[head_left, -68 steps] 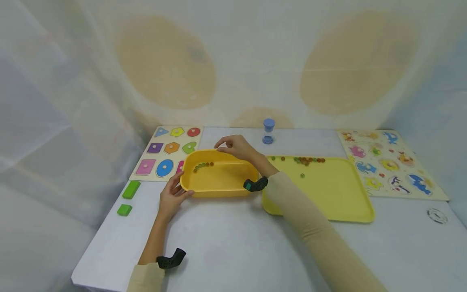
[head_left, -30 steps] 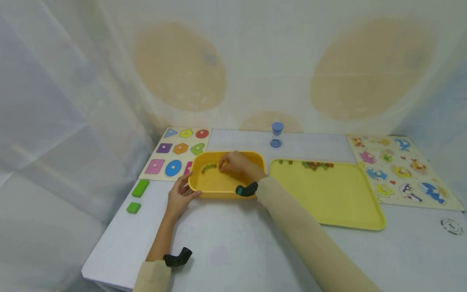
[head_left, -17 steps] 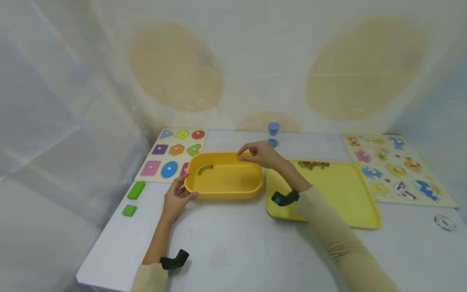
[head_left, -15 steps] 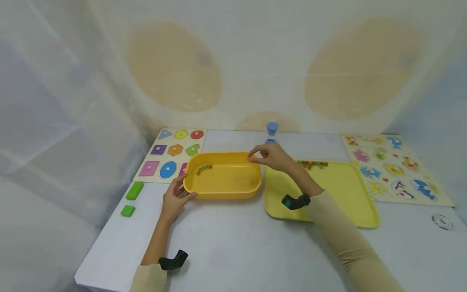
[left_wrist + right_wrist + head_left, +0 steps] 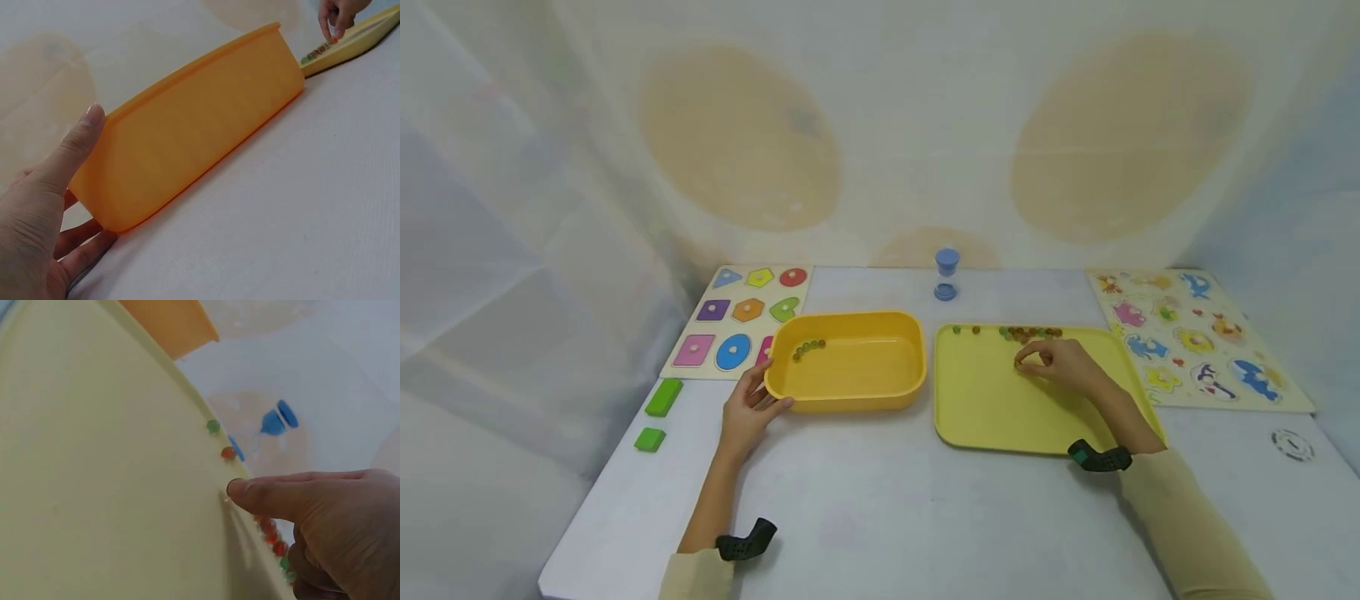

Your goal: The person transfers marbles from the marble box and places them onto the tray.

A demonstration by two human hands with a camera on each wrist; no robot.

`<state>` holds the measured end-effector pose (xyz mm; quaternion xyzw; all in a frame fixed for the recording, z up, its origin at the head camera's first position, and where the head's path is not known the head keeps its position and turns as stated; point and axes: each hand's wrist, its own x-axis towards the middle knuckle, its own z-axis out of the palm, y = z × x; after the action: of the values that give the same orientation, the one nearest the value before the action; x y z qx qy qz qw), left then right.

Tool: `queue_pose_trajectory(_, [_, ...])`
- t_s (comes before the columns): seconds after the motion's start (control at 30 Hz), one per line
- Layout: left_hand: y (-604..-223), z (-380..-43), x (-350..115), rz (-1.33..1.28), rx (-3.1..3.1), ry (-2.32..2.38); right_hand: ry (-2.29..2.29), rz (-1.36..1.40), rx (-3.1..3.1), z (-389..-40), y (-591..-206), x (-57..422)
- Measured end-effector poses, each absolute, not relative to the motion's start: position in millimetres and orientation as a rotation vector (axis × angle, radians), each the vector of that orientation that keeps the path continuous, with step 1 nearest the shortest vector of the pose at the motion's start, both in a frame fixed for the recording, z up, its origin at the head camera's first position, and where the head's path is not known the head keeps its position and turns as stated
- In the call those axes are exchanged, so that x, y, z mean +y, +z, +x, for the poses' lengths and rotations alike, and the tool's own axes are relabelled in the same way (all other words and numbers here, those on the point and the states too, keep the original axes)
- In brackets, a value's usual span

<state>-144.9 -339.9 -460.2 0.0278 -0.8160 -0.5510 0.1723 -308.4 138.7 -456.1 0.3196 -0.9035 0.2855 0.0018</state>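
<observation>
My left hand (image 5: pixel 745 417) grips the left end of a yellow-orange plastic bin (image 5: pixel 857 403), thumb at the rim and fingers against the end wall and base. Several green and orange glass marbles (image 5: pixel 806 347) lie in a short row inside it, at the left. Over the pale yellow tray (image 5: pixel 985 417) my right hand (image 5: pixel 1063 364) pinches a small orange marble (image 5: pixel 1017 363) between thumb and index finger. The right wrist view shows the thumb covering most of this marble. More marbles (image 5: pixel 280 548) line the tray's far edge, partly behind the hand.
Behind the bin and tray stands a blue sand timer (image 5: pixel 946 273). A shape puzzle board (image 5: pixel 700 321) lies back left, an animal puzzle board (image 5: pixel 1202 342) back right. Two green blocks (image 5: pixel 663 397) sit at the left edge. A round printed mark (image 5: pixel 1292 445) is at the right.
My right hand reached into the bin, lifted out an orange marble and carried it right, over the tray. The left hand has stayed on the bin. A green marble seen earlier mid-tray no longer shows there.
</observation>
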Motion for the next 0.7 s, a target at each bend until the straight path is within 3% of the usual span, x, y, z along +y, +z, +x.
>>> queue_pose_trajectory(0.17, [-467.6, -147.2, -345.4, 0.102, -2.280, -1.595, 0.876, 0.994, -2.835, -309.8, -454.6, 136.1])
queue_pose_trajectory(0.33, [-474.6, -150.1, -347.9, 0.072, -2.287, -1.560, 1.003, 1.047, -2.663, -310.0, -427.8, 115.3])
queue_pose_trajectory(0.7, [-464.2, -146.4, -342.0, 0.089, -2.296, -1.590, 1.243, 1.322, -2.501, -330.0, -370.0, -27.0])
